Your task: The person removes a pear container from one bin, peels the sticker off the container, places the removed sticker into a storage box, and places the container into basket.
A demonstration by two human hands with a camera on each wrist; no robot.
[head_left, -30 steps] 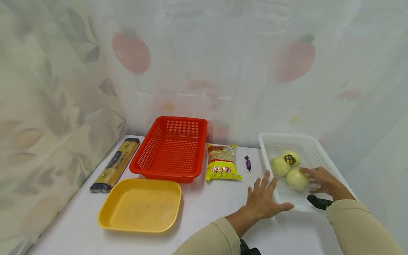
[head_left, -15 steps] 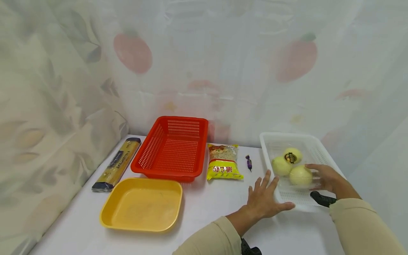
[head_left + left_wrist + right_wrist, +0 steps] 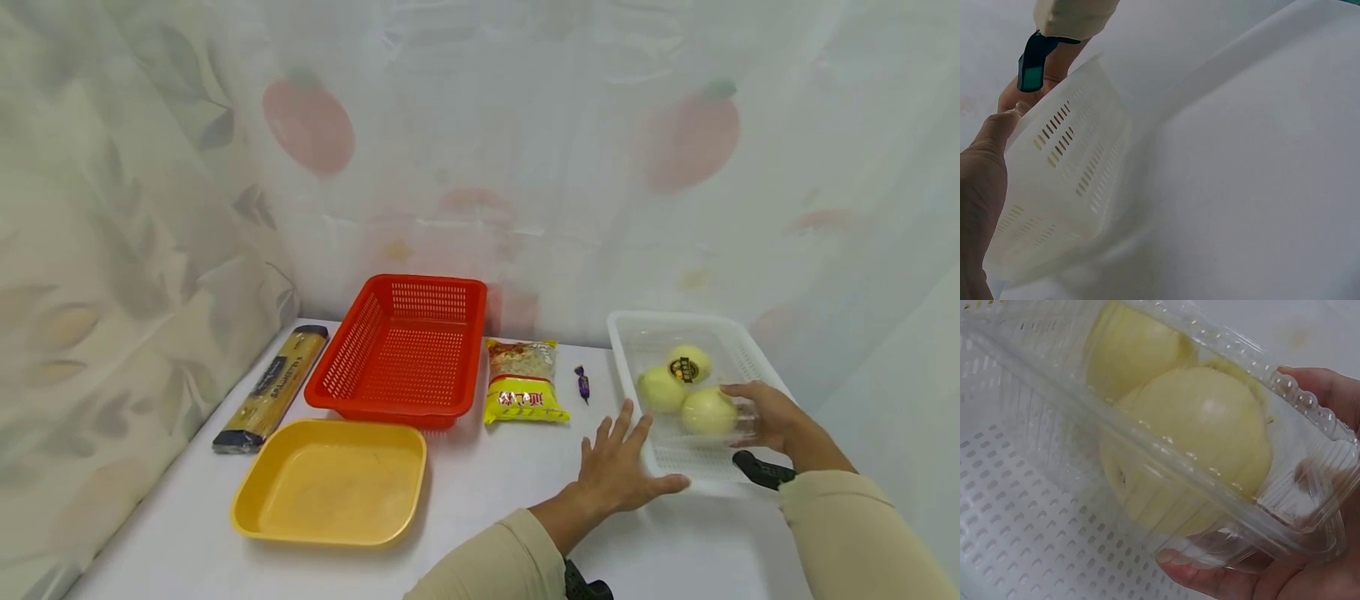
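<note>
In the head view my right hand [image 3: 780, 425] grips the right end of a clear plastic clamshell box [image 3: 1197, 462], thumb on one side and fingers under the other in the right wrist view. Three round, pale yellow fruits [image 3: 708, 411] lie inside, one with a dark round sticker. The box is tilted within a white perforated basket [image 3: 757, 350]. My left hand [image 3: 615, 471] is spread at the basket's near left corner, fingers straight and thumb out along the rim. From the left wrist, the thumb [image 3: 988, 140] shows right at the basket's rim.
A small purple-wrapped candy [image 3: 582, 383] and a yellow bag of pasta [image 3: 522, 383] lie left of the white basket. Farther left are a red basket [image 3: 412, 358], a yellow tray [image 3: 330, 483] and a spaghetti pack [image 3: 273, 387]. Curtains hang behind and along the left side.
My right hand has shifted a little right and taken hold of the box's end, and the nearest fruit has moved slightly right and up with it. The left hand stays put.
</note>
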